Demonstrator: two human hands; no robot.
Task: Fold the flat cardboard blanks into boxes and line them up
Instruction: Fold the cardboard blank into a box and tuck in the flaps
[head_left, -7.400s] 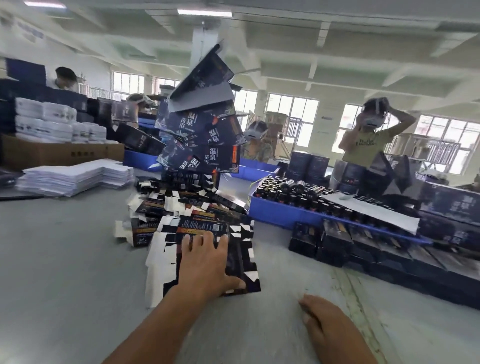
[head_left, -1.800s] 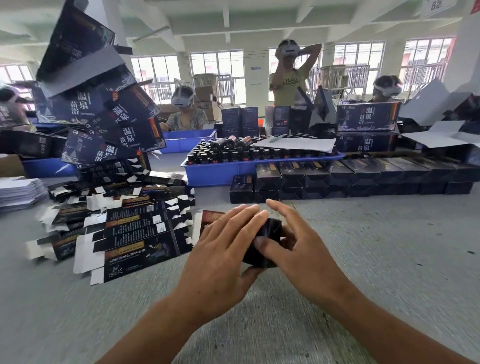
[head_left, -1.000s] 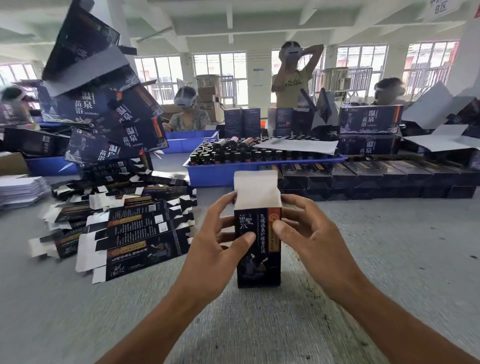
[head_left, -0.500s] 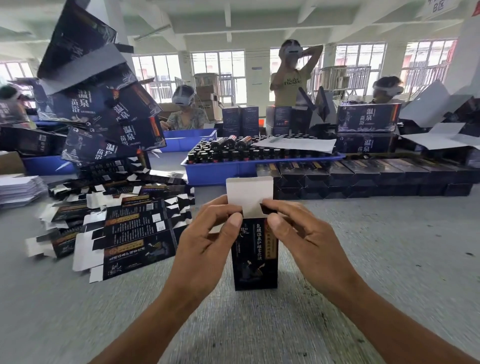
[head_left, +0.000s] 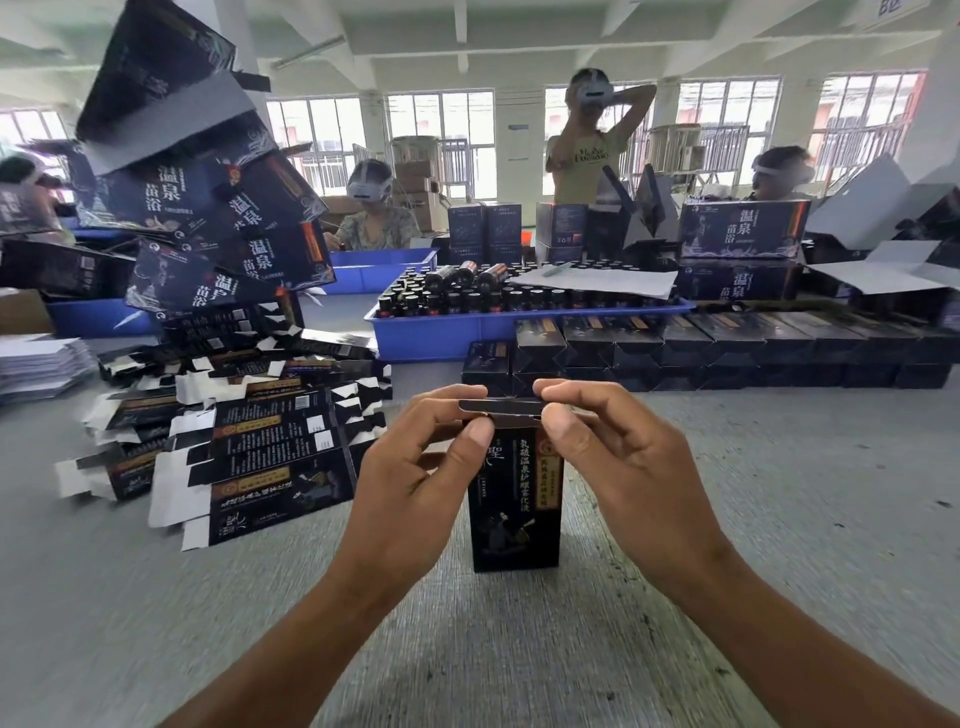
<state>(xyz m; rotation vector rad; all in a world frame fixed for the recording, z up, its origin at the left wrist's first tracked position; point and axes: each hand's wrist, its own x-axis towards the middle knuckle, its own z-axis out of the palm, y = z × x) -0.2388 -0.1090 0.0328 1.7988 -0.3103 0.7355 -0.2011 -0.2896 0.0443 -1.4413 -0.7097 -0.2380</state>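
A small black box (head_left: 514, 514) with gold lettering stands upright on the grey table in front of me. Its top flap is folded down nearly flat. My left hand (head_left: 415, 478) pinches the flap's left end between thumb and fingers. My right hand (head_left: 613, 462) pinches the right end the same way. A spread heap of flat black-and-white blanks (head_left: 249, 447) lies to the left. Folded boxes (head_left: 727, 348) stand in a row further back on the right.
A blue tray (head_left: 457, 332) full of dark bottles stands behind the row. Large dark cartons (head_left: 208, 208) are piled high at the left. White sheets (head_left: 36, 364) lie stacked at the far left. Several people sit or stand across the table.
The box was stood upright with its white flap raised. Both hands then bent the flap down over the top. My thumbs and fingers now pinch its two ends.
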